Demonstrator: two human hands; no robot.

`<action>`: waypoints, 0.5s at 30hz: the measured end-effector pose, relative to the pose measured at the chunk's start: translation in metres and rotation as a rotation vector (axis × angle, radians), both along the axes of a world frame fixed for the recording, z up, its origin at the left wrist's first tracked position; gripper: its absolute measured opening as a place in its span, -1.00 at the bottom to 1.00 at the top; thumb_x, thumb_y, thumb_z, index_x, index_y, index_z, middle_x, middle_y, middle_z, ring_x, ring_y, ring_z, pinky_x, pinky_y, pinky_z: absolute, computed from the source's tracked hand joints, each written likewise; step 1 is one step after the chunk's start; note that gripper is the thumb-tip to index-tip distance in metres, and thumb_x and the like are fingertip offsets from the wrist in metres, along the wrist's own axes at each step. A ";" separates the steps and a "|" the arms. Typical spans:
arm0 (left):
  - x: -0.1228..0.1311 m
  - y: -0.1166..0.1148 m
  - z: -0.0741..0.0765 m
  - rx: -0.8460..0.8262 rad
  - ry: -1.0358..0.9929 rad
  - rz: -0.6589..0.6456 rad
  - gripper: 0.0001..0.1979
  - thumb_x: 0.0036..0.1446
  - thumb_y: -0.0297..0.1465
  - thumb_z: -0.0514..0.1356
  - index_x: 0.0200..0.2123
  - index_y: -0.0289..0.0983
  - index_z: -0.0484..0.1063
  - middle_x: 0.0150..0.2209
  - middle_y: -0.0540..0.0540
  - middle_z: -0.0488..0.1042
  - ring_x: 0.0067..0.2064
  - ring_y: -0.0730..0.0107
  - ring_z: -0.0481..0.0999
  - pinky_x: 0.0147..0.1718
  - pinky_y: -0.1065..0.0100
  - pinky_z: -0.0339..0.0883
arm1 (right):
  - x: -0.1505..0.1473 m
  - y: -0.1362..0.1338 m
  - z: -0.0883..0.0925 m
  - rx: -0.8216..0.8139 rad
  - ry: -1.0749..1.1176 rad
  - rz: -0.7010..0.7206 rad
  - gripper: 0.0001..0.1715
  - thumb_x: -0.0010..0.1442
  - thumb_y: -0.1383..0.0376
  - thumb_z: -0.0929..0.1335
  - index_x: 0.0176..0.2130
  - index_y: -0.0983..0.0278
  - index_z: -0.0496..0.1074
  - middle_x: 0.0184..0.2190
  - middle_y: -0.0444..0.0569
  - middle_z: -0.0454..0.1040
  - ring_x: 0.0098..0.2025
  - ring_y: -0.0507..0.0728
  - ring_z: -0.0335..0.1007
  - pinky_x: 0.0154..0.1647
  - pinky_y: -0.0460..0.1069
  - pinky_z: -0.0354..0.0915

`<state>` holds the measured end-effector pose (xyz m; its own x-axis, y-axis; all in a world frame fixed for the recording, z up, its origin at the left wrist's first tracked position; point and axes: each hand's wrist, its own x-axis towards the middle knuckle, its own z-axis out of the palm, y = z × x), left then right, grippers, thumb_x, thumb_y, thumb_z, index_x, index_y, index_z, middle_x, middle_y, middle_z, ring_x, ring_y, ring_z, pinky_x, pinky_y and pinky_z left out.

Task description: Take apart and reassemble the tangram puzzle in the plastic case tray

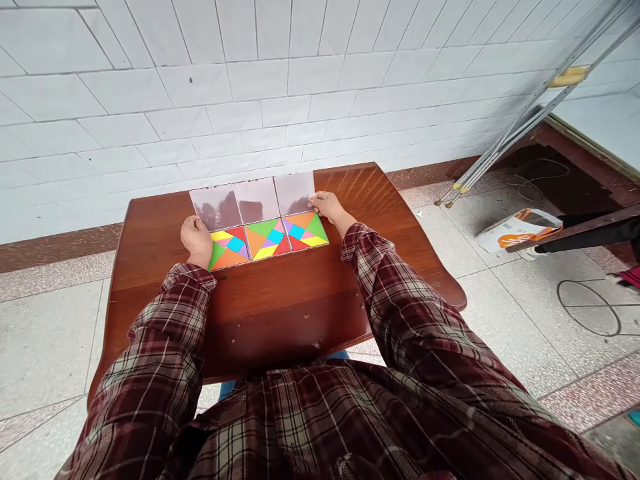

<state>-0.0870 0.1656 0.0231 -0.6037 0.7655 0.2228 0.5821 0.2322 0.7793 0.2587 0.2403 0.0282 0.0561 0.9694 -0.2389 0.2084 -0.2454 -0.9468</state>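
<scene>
3 tangram trays in a row mid tabletop, clear lids flipped back; L hand curled at left end, R hand fingertips at right lid corner, prob steadying row, actual grip can't tell.

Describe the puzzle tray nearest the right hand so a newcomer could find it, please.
On the brown wooden table by the white tiled wall, three coloured tangram trays lie in a row. Take the rightmost tray, beside the right hand; it alone has green at its right edge.
</scene>
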 end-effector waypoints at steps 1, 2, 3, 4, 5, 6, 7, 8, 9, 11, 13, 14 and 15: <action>0.002 0.001 0.000 0.004 -0.006 0.000 -0.87 0.14 -0.47 0.02 -0.46 -0.23 0.24 -0.41 -0.04 0.32 -0.31 0.34 0.35 -0.08 0.26 0.27 | 0.004 -0.002 0.001 0.011 0.014 -0.019 -0.83 0.13 0.45 0.35 -0.46 0.31 0.29 -0.57 -0.18 0.37 -0.65 -0.14 0.02 -0.66 -0.18 -0.07; 0.003 0.002 0.000 0.010 -0.012 0.001 -0.87 0.14 -0.47 0.02 -0.46 -0.23 0.24 -0.41 -0.04 0.32 -0.31 0.34 0.35 -0.08 0.26 0.27 | 0.010 -0.003 0.002 0.024 0.024 -0.039 -0.82 0.12 0.44 0.37 -0.46 0.30 0.28 -0.59 -0.20 0.35 -0.65 -0.14 0.01 -0.67 -0.18 -0.07; 0.005 0.003 -0.001 0.018 -0.017 -0.001 -0.87 0.14 -0.47 0.02 -0.46 -0.23 0.24 -0.41 -0.04 0.32 -0.31 0.34 0.35 -0.07 0.26 0.27 | 0.016 -0.006 0.003 0.036 0.032 -0.057 -0.81 0.11 0.42 0.38 -0.46 0.29 0.28 -0.60 -0.21 0.33 -0.65 -0.14 0.01 -0.66 -0.19 -0.07; 0.006 0.004 -0.001 0.026 -0.022 -0.003 -0.87 0.14 -0.48 0.03 -0.46 -0.23 0.25 -0.42 -0.04 0.32 -0.30 0.34 0.35 -0.06 0.26 0.27 | 0.023 -0.008 0.004 0.047 0.041 -0.073 -0.80 0.11 0.40 0.39 -0.45 0.29 0.27 -0.61 -0.23 0.32 -0.65 -0.14 0.01 -0.66 -0.19 -0.06; 0.008 0.005 -0.001 0.032 -0.025 -0.006 -0.87 0.14 -0.48 0.03 -0.46 -0.23 0.25 -0.42 -0.03 0.31 -0.30 0.34 0.35 -0.06 0.27 0.27 | 0.031 -0.011 0.006 0.057 0.052 -0.087 -0.81 0.11 0.39 0.39 -0.45 0.29 0.27 -0.61 -0.24 0.31 -0.66 -0.14 0.01 -0.66 -0.20 -0.06; 0.010 0.006 -0.002 0.036 -0.026 -0.011 -0.87 0.14 -0.48 0.03 -0.46 -0.23 0.25 -0.43 -0.03 0.31 -0.30 0.35 0.35 -0.06 0.27 0.27 | 0.039 -0.014 0.008 0.067 0.066 -0.098 -0.81 0.12 0.38 0.39 -0.45 0.29 0.27 -0.61 -0.24 0.31 -0.66 -0.15 0.00 -0.66 -0.19 -0.06; 0.011 0.006 -0.002 0.039 -0.026 -0.013 -0.86 0.14 -0.48 0.03 -0.47 -0.23 0.25 -0.44 -0.02 0.30 -0.31 0.35 0.35 -0.06 0.28 0.27 | 0.047 -0.019 0.011 0.074 0.080 -0.107 -0.82 0.12 0.38 0.38 -0.44 0.29 0.28 -0.60 -0.24 0.32 -0.66 -0.15 -0.01 -0.66 -0.19 -0.07; 0.012 0.007 -0.003 0.041 -0.025 -0.016 -0.86 0.14 -0.48 0.03 -0.47 -0.23 0.25 -0.44 -0.01 0.29 -0.32 0.36 0.35 -0.07 0.29 0.27 | 0.054 -0.024 0.014 0.079 0.093 -0.114 -0.83 0.12 0.37 0.38 -0.44 0.29 0.28 -0.59 -0.23 0.33 -0.66 -0.15 -0.02 -0.66 -0.19 -0.08; 0.013 0.008 -0.003 0.044 -0.022 -0.017 -0.86 0.14 -0.48 0.03 -0.47 -0.24 0.25 -0.45 -0.01 0.28 -0.32 0.36 0.34 -0.08 0.29 0.28 | 0.061 -0.030 0.016 0.082 0.105 -0.116 -0.83 0.12 0.37 0.38 -0.44 0.29 0.28 -0.58 -0.23 0.34 -0.66 -0.15 -0.03 -0.65 -0.18 -0.09; 0.013 0.009 -0.005 0.046 -0.022 -0.015 -0.85 0.15 -0.49 0.03 -0.48 -0.24 0.24 -0.46 0.00 0.27 -0.34 0.39 0.33 -0.11 0.32 0.27 | 0.071 -0.046 0.021 0.072 0.124 -0.107 -0.82 0.10 0.35 0.40 -0.44 0.29 0.29 -0.57 -0.21 0.36 -0.66 -0.15 -0.06 -0.65 -0.17 -0.10; 0.008 0.011 -0.008 0.038 -0.036 -0.024 -0.84 0.14 -0.51 0.03 -0.49 -0.24 0.23 -0.48 0.01 0.25 -0.36 0.42 0.31 -0.15 0.35 0.27 | 0.073 -0.066 0.022 0.042 0.148 -0.077 -0.81 0.07 0.34 0.42 -0.45 0.29 0.30 -0.56 -0.20 0.38 -0.66 -0.15 -0.07 -0.65 -0.17 -0.11; 0.005 0.012 -0.010 0.036 -0.061 -0.053 -0.84 0.14 -0.53 0.03 -0.49 -0.25 0.23 -0.49 0.02 0.23 -0.38 0.44 0.30 -0.17 0.36 0.26 | 0.071 -0.077 0.021 0.024 0.165 -0.059 -0.81 0.07 0.33 0.42 -0.45 0.30 0.31 -0.56 -0.20 0.38 -0.66 -0.15 -0.07 -0.65 -0.17 -0.12; 0.001 0.012 -0.012 0.040 -0.086 -0.100 -0.83 0.14 -0.54 0.01 -0.48 -0.25 0.22 -0.50 0.03 0.22 -0.39 0.46 0.29 -0.21 0.38 0.26 | 0.067 -0.089 0.019 0.007 0.183 -0.042 -0.82 0.06 0.33 0.42 -0.45 0.30 0.32 -0.57 -0.20 0.39 -0.67 -0.15 -0.06 -0.65 -0.17 -0.12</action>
